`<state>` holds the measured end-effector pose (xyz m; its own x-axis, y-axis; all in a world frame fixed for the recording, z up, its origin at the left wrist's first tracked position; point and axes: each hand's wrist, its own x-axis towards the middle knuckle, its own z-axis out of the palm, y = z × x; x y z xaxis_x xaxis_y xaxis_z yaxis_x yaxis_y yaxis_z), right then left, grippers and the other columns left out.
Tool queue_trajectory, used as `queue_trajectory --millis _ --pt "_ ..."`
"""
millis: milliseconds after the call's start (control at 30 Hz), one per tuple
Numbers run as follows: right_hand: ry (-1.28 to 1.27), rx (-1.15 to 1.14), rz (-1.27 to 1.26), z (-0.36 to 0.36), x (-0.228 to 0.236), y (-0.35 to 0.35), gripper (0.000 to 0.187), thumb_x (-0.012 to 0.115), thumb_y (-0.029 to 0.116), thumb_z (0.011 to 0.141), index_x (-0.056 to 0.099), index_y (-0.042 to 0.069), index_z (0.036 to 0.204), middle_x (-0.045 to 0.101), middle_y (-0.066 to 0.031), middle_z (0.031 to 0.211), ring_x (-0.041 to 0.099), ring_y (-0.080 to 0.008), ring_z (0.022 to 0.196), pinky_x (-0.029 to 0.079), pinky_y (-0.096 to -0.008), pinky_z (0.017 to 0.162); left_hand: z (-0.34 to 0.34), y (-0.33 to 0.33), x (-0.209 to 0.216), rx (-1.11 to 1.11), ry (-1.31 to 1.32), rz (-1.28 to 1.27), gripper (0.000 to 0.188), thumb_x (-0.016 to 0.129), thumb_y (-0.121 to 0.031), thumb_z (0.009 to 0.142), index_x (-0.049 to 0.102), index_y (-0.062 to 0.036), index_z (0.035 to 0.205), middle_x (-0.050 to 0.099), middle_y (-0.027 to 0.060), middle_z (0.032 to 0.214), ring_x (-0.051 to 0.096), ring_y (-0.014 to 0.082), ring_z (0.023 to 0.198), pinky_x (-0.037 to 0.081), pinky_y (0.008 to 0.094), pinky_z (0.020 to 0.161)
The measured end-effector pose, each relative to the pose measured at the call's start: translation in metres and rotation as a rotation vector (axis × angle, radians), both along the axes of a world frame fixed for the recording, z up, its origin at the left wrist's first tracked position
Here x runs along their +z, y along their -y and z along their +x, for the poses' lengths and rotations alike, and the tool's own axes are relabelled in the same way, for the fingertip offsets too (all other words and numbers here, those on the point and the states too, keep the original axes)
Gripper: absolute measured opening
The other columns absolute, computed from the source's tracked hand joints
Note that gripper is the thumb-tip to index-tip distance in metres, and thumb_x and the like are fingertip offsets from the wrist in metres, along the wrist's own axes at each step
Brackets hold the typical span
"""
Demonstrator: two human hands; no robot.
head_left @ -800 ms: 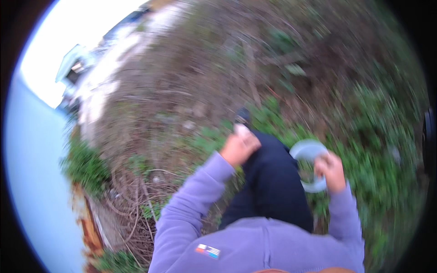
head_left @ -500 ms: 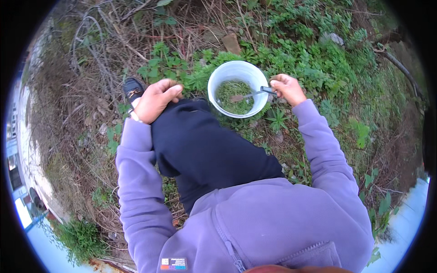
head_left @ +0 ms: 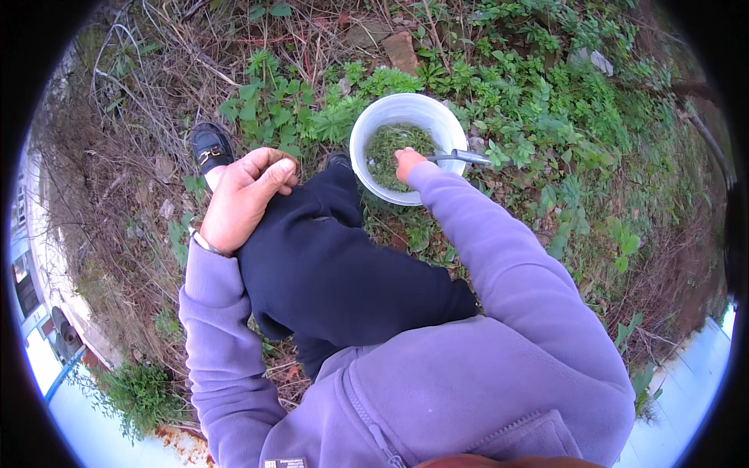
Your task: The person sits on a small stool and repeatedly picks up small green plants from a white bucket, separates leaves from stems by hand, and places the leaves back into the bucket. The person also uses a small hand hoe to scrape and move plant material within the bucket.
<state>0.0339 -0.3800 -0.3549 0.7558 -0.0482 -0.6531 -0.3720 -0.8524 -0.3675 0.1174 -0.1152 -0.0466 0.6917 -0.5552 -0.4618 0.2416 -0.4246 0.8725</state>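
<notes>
A white plastic bucket (head_left: 363, 168) stands on the ground in front of me, with cut green plants (head_left: 394, 140) in its lower part. My right hand (head_left: 407, 162) reaches inside it, fingers bunched together at the greens; what they pinch is hidden. Across the bucket's right rim lies a small hand trowel (head_left: 470, 157), its dark handle sticking outward and its blade out of sight behind my hand. Nobody's hand is on it. Above my bent knee, left of the bucket, my left hand (head_left: 248, 195) is closed, thumb against curled fingers. Anything inside it is too small to make out.
Low green weeds (head_left: 538, 101) grow beyond and right of the bucket. A brown brick (head_left: 401, 51) lies behind it, and a pale stone (head_left: 597, 62) sits farther right. Dry twigs (head_left: 168, 58) cover the far left. My dark shoe (head_left: 209, 148) is beside my left hand.
My right hand has let go of the trowel handle and moved left into the bucket. The trowel now rests on the rim. My left hand remains closed, slightly nearer me.
</notes>
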Motion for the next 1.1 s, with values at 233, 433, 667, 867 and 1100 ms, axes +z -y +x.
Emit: queue_trajectory --millis 233,433,667,867,1100 --pt "-0.083 -0.054 -0.141 0.027 -0.032 -0.003 0.047 0.050 0.013 0.082 0.047 0.015 0.129 0.038 -0.0149 0.139 0.040 -0.0333 0.128 0.037 -0.0430 0.101 0.004 0.001 0.005 0.048 0.002 0.027 0.027 0.057 -0.023 0.093 0.059 0.0032 0.100 0.060 0.0023 0.083 0.054 0.0074 0.077 0.046 0.0219 0.073" --pt "-0.133 0.001 -0.213 0.044 -0.045 -0.011 0.064 0.052 0.013 0.081 0.038 0.038 0.137 0.018 -0.0149 0.151 0.035 -0.0343 0.132 0.033 -0.0414 0.106 0.010 0.001 0.007 0.087 -0.074 0.027 0.022 0.057 -0.019 0.093 0.059 0.0020 0.099 0.057 -0.0001 0.083 0.051 0.0059 0.077 0.043 0.0208 0.071" --pt "-0.318 -0.029 -0.081 0.060 -0.066 -0.031 0.074 0.058 0.011 0.078 0.034 0.048 0.137 0.001 -0.0141 0.154 0.041 -0.0359 0.128 0.037 -0.0423 0.105 0.013 -0.006 0.008 0.079 -0.029 0.059 0.021 0.058 -0.017 0.092 0.059 0.0028 0.098 0.057 0.0007 0.082 0.051 0.0073 0.077 0.043 0.0224 0.072" --pt "-0.201 0.119 -0.069 0.057 -0.098 -0.025 0.066 0.062 0.016 0.075 0.042 0.011 0.138 0.034 -0.0234 0.142 0.045 -0.0354 0.124 0.038 -0.0371 0.104 0.012 -0.014 0.006 0.120 -0.014 0.058 0.020 0.057 -0.017 0.093 0.060 0.0022 0.095 0.057 0.0006 0.080 0.051 0.0075 0.076 0.043 0.0229 0.071" --pt "-0.213 -0.308 0.465 0.044 -0.050 0.019 0.054 0.060 0.006 0.076 0.052 0.004 0.129 0.055 -0.0177 0.126 0.059 -0.0263 0.105 0.045 -0.0314 0.094 0.008 -0.008 0.001 0.104 0.014 0.034 0.024 0.057 -0.022 0.093 0.060 0.0023 0.094 0.058 0.0007 0.077 0.053 0.0075 0.072 0.045 0.0233 0.069"
